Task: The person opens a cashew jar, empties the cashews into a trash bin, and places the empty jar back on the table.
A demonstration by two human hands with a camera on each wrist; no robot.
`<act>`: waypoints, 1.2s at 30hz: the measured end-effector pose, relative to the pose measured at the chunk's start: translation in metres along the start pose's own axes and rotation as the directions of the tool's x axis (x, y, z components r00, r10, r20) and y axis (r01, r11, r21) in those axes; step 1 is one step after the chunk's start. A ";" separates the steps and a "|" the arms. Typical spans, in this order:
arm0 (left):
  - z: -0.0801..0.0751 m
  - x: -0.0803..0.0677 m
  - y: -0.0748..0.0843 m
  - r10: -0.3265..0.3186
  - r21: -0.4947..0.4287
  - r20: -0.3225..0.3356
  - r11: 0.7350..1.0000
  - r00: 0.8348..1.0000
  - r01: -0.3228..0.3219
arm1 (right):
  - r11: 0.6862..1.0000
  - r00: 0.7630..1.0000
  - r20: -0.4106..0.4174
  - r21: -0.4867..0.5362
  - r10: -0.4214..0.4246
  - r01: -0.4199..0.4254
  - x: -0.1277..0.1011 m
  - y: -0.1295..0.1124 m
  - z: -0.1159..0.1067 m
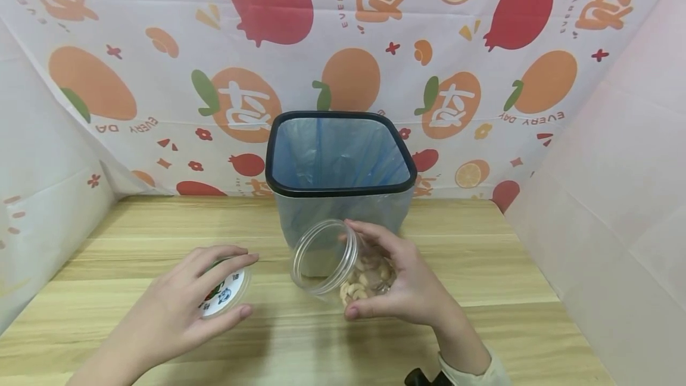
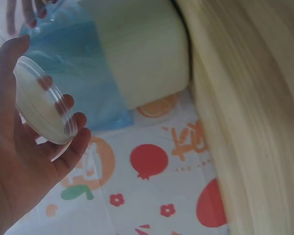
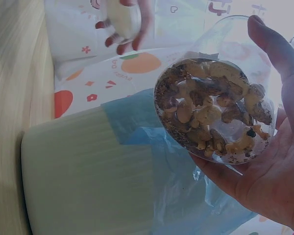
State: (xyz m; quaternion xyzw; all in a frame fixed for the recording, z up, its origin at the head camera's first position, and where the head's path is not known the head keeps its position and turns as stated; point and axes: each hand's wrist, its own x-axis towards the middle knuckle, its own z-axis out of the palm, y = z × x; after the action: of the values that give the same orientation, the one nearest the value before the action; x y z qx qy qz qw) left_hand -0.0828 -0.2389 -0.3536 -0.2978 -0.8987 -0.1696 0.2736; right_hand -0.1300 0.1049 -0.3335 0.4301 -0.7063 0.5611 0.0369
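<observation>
Clear plastic jar (image 1: pixel 349 267) of tan cashews (image 1: pixel 361 283), tilted leftward.
Right fingers (image 1: pixel 375 233) clamped round it, left fingers (image 1: pixel 230 265) on round white-labelled lid (image 1: pixel 227 295); overtipping could spill cashews.

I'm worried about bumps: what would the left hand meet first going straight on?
The left hand would likely meet the jar in the right hand first, though depth is unclear; possibly the bin instead.

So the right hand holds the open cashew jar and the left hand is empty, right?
No, the left hand isn't empty: it holds a round lid, as the left wrist view shows. The right hand does hold the open cashew jar.
</observation>
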 end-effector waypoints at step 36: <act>0.025 -0.039 -0.077 -0.250 0.109 0.127 0.965 0.960 0.237 | 0.999 1.000 -0.008 -0.032 -0.004 0.004 -0.001 -0.003 -0.003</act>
State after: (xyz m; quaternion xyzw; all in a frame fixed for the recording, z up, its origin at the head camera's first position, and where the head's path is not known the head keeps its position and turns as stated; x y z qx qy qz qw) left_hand -0.1146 -0.3033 -0.4076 -0.1832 -0.9523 -0.1389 0.2005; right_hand -0.1291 0.1079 -0.3305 0.4284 -0.7142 0.5515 0.0477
